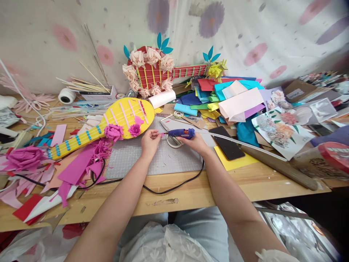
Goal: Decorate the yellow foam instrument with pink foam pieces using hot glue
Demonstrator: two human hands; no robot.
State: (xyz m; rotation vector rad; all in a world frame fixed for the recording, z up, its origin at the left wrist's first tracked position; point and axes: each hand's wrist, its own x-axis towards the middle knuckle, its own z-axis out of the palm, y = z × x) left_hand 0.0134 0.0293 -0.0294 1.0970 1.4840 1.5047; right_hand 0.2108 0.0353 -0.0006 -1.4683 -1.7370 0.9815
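Nearest the bench (191, 198) edge it's bare wood, only a black cord (174, 187) looping across. Past that, both hands meet over the grey cutting mat (152, 160), which has open space in front. Left hand (149, 140) is pinched shut on a tiny pink scrap (161, 135), foam I think, too small to tell. Right hand (195, 142) is wrapped around a blue glue gun (181, 133), nozzle touching the scrap. A phone (226, 142) sits just right, the yellow paper guitar (120, 122) left, the colored sheet pile (223, 98) behind, and a red guitar (163, 71) by the wall.
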